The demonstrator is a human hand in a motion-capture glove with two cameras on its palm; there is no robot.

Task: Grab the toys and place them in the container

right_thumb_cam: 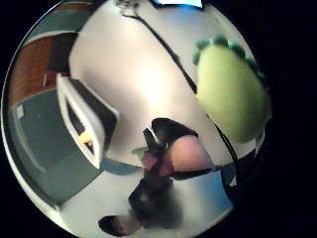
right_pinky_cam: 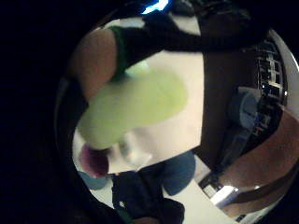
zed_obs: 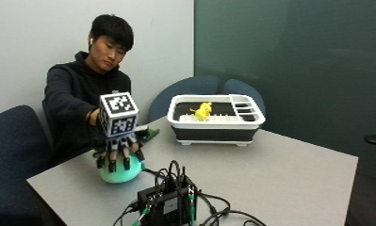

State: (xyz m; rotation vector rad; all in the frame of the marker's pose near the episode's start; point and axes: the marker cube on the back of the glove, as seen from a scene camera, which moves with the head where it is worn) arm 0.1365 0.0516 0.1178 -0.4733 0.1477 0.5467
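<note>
A pale green plush toy [zed_obs: 119, 174] with dark green spikes rests on the grey table [zed_obs: 269, 174] near its left end. My gloved right hand [zed_obs: 118, 151] sits on top of it, fingers curled down round its upper part. Both palm views show the same green plush toy [right_pinky_cam: 135, 105] [right_thumb_cam: 230, 94] close against the palm, with a fingertip [right_pinky_cam: 96, 58] beside it. The container [zed_obs: 214, 124], a white and black dish rack, stands at the table's far side, well right of the hand. A yellow toy [zed_obs: 202, 111] lies in it. The thumb side palm view shows the container [right_thumb_cam: 101, 124] too.
A black box with a tangle of cables [zed_obs: 168, 200] lies at the front edge, just right of the hand. Blue chairs [zed_obs: 200, 87] stand behind the container and another [zed_obs: 12, 141] at the left. Bare tabletop lies between toy and container.
</note>
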